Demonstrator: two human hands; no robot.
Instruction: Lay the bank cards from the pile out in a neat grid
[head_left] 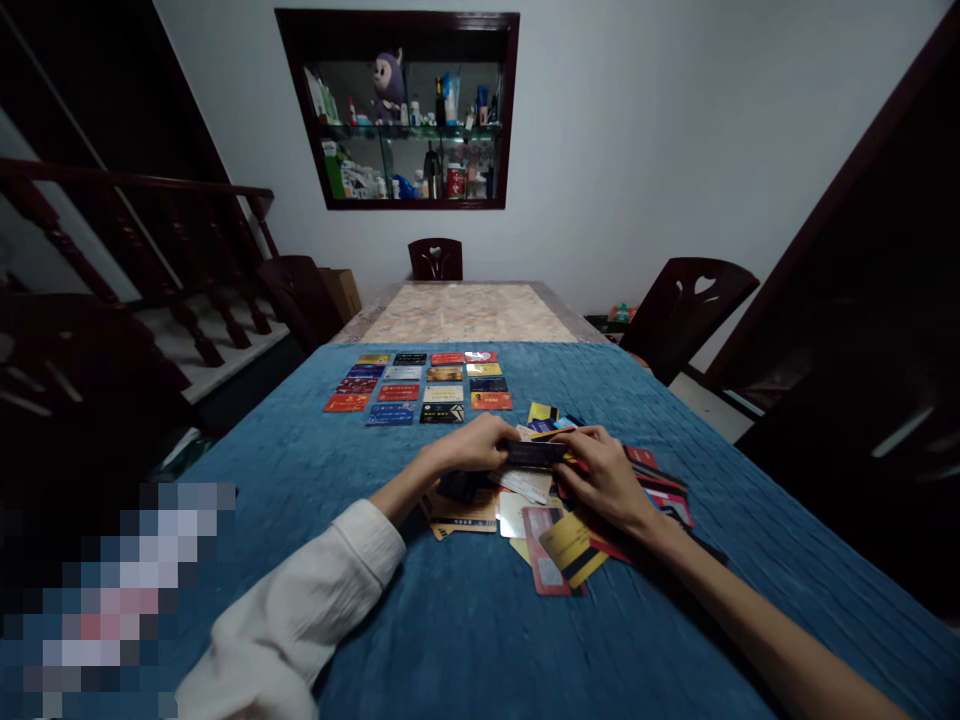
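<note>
A dark plastic card (535,454) is held between my two hands, above a loose heap of cards. My left hand (480,443) pinches its left end. At the other end, the fingers of my right hand (606,480) are closed on the same card. Beneath and around them lie overlapping cards, among them a yellow card with a dark stripe (574,548), a reddish card (541,545) and an orange-tan card (465,512). Part of the heap is hidden under my right hand. Farther off to the left, several cards stand in neat rows, including a blue card (391,413) and a black card (442,413).
A blue cloth (420,630) covers the near table, and a patterned tabletop (480,312) continues beyond it. Dark wooden chairs stand at the right (682,300), the left and the far end. A wall niche (397,203) with glass shelves holds bottles and a purple plush toy (388,85).
</note>
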